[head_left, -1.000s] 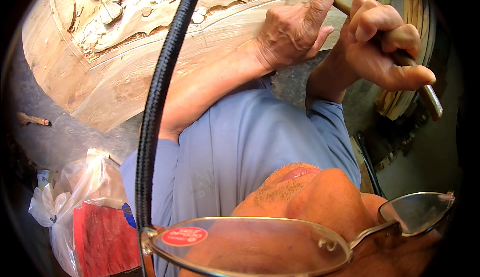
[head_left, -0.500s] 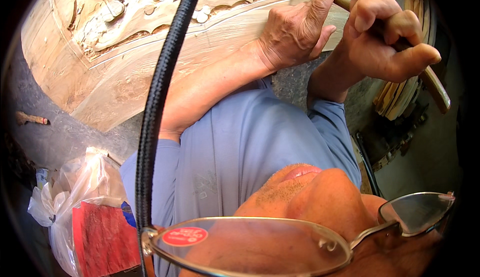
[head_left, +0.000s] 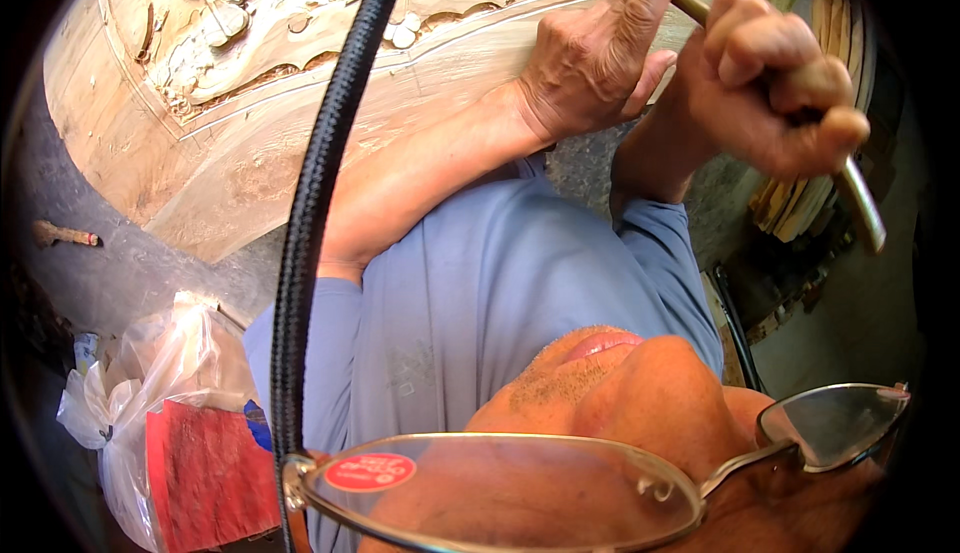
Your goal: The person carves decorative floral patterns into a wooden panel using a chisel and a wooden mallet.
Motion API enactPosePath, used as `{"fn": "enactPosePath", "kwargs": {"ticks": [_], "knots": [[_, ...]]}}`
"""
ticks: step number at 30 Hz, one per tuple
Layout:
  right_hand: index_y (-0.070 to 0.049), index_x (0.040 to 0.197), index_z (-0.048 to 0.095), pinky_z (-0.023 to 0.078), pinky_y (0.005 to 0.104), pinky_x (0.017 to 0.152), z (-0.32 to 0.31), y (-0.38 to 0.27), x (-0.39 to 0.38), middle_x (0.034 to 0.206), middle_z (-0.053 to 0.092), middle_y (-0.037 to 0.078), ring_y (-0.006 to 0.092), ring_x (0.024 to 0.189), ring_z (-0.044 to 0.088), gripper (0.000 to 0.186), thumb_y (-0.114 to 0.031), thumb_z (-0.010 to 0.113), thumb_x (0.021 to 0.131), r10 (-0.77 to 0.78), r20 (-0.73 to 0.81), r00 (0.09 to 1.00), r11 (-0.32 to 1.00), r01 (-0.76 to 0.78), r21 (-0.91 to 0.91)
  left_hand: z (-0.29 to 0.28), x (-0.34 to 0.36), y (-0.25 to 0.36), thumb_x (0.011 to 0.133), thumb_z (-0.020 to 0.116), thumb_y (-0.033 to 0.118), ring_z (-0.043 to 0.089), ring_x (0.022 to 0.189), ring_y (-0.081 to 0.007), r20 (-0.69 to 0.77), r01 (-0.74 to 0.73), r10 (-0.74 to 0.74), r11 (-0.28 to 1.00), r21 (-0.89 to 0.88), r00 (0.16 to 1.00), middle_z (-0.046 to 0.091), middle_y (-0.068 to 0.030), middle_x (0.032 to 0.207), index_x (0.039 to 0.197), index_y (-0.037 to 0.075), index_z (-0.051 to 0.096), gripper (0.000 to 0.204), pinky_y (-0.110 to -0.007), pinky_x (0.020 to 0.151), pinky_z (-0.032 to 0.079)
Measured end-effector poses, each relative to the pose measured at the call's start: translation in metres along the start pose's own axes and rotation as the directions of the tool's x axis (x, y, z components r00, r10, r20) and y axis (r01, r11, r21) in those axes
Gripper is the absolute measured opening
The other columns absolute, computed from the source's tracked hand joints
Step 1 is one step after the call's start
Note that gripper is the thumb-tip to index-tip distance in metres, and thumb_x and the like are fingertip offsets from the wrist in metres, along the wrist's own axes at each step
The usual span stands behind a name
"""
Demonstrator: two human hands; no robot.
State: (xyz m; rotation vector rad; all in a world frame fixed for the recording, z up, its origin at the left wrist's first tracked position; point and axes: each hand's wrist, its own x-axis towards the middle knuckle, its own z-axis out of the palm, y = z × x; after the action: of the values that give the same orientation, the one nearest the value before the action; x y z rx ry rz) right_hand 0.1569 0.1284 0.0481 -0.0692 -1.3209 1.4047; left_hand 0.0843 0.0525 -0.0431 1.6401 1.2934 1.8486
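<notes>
A carving chisel (head_left: 690, 3) slants across the top right, its thin metal shank reaching over the carved wooden panel (head_left: 240, 183). My right hand (head_left: 775, 88) is wrapped round its wooden handle, and the handle's end sticks out below the fist. Against the shank lies the index finger of my left hand (head_left: 590, 63), whose thumb points to the right beneath it. The other left fingers are hidden behind the hand, which rests at the panel's near edge. Raised scrolls and floral relief cover the panel's upper part. The cutting tip is near the frame's top edge.
A dark braided cord (head_left: 315, 193) hangs across the view. At lower left are a clear plastic bag (head_left: 200, 353) and a red sheet (head_left: 210, 473). A short brown stick (head_left: 65, 234) lies on the grey surface. Wooden strips (head_left: 835, 23) stand at far right.
My right hand has turned, swinging the chisel's handle end downward and slightly left. The shank's tip has shifted up toward the frame's edge. My left hand has barely moved.
</notes>
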Motion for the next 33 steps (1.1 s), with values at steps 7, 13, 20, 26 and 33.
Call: {"fn": "enactPosePath", "kwargs": {"ticks": [7, 13, 20, 26, 33], "knots": [[-0.013, 0.07, 0.032, 0.022, 0.0285, 0.04, -0.002, -0.012, -0.022, 0.061, 0.054, 0.017, 0.0137, 0.04, 0.032, 0.06, -0.058, 0.03, 0.109, 0.018, 0.002, 1.0, 0.993, -0.017, -0.118, -0.007, -0.012, 0.0, 0.086, 0.073, 0.019, 0.065, 0.062, -0.0218, 0.102, 0.009, -0.017, 0.997, 0.072, 0.995, 0.065, -0.0086, 0.079, 0.153, -0.004, 0.038, 0.079, -0.035, 0.054, 0.051], [-0.013, 0.069, 0.032, 0.023, 0.0299, 0.043, -0.009, -0.004, -0.019, 0.064, 0.055, 0.018, 0.0133, 0.042, 0.03, 0.059, -0.057, 0.032, 0.109, 0.109, 0.004, 0.994, 0.994, -0.109, -0.03, -0.011, -0.013, -0.001, 0.086, 0.073, 0.018, 0.065, 0.06, -0.0209, 0.074, 0.051, -0.056, 0.997, 0.064, 0.996, 0.065, -0.007, 0.077, 0.15, -0.004, 0.042, 0.074, -0.035, 0.052, 0.051], [-0.013, 0.067, 0.029, 0.028, 0.0278, 0.043, 0.003, 0.003, -0.015, 0.063, 0.054, 0.026, 0.0156, 0.044, 0.032, 0.057, -0.049, 0.037, 0.11, 0.228, -0.164, 0.96, 0.974, -0.226, 0.034, -0.014, -0.015, -0.001, 0.084, 0.074, 0.017, 0.068, 0.063, -0.0228, 0.09, 0.102, -0.108, 0.992, 0.074, 0.99, 0.066, -0.0101, 0.079, 0.15, -0.007, 0.039, 0.079, -0.036, 0.054, 0.053], [-0.013, 0.067, 0.033, 0.03, 0.0279, 0.039, 0.033, 0.018, 0.002, 0.057, 0.038, 0.009, 0.0151, 0.041, 0.036, 0.049, -0.034, 0.043, 0.111, 0.065, -0.331, 0.942, 0.915, -0.188, -0.357, -0.009, -0.013, -0.01, 0.083, 0.071, 0.008, 0.07, 0.081, -0.0368, -0.021, 0.058, -0.059, 0.998, -0.038, 0.998, 0.069, -0.0231, 0.099, 0.149, -0.015, 0.036, 0.078, -0.044, 0.073, 0.057], [-0.013, 0.063, 0.028, 0.029, 0.0273, 0.042, 0.02, -0.002, 0.004, 0.059, 0.054, 0.028, 0.0162, 0.044, 0.032, 0.056, -0.045, 0.047, 0.106, 0.235, -0.271, 0.934, 0.78, -0.347, -0.52, -0.01, -0.015, -0.004, 0.083, 0.076, 0.016, 0.069, 0.065, -0.0239, 0.014, 0.09, -0.09, 0.995, 0.046, 0.996, 0.067, -0.0136, 0.083, 0.152, -0.009, 0.035, 0.084, -0.037, 0.056, 0.054]]}}
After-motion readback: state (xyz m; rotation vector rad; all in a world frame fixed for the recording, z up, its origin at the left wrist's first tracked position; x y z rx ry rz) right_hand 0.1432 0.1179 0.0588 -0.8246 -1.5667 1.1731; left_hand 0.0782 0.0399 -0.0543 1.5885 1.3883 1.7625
